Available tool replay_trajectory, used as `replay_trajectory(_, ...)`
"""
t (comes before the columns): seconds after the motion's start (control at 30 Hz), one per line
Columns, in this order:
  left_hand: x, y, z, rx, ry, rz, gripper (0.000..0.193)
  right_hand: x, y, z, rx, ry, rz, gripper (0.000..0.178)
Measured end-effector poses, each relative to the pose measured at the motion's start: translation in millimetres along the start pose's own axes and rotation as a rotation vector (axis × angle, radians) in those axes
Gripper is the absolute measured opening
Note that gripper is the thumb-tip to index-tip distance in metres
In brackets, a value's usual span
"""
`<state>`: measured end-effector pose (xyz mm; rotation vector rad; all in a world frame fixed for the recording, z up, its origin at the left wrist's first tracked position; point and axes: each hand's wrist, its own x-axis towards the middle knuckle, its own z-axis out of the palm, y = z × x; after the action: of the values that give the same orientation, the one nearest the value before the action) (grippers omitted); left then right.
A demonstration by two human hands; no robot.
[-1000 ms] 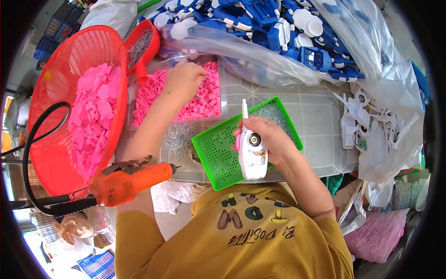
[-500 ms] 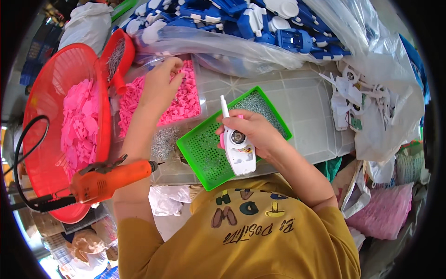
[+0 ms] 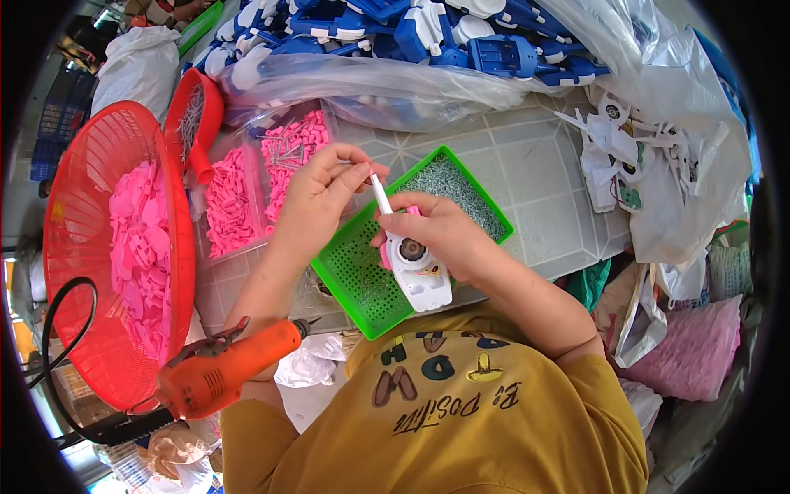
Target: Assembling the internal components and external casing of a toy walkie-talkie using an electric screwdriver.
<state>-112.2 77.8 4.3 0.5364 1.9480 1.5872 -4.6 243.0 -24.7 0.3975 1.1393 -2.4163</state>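
My right hand point(image 3: 432, 230) is closed round a white plastic housing point(image 3: 426, 290) with a long thin stem. A round dark metal-like part and coloured wires show in its hollow, and pink plastic peeks out beside my fingers. At the tip of the stem, the fingertips of my left hand point(image 3: 325, 185) are pinched together. Whatever small piece they hold is mostly hidden; a trace of pink shows there. Under both hands lies a green perforated tray point(image 3: 362, 284) holding many small screws point(image 3: 451, 193).
An orange electric screwdriver point(image 3: 226, 370) hangs at lower left, its cable by a red basket point(image 3: 82, 214) of pink parts. Beyond are a red scoop point(image 3: 206, 123) of metal pins, a clear box of pink pieces point(image 3: 226, 206), bagged blue-and-white parts point(image 3: 502, 58) and white housings point(image 3: 613, 152).
My left hand has come from over the box of pink pieces to the stem's tip. The white housing has tilted slightly in my right hand. The screwdriver has swung lower and to the right.
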Motion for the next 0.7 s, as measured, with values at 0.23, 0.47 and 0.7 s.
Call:
replay_trajectory(0.23, -4.2, 0.4, 6.7, -0.176, 0.037, -0.095, 0.016, -6.5, 2.4, 4.4, -0.089, 0.021, -0.066, 0.026)
replay_trajectory(0.47, -5.5, 1.5, 5.1, -0.234, 0.050, -0.082, 0.016, -12.6, -1.9, 5.1, -0.283, 0.054, -0.122, 0.030)
replay_trajectory(0.7, -8.3, 2.4, 5.8, -0.423, -0.028, -0.021, 0.015, -15.2, -6.0, 4.2, -0.306, 0.048, -0.129, 0.030)
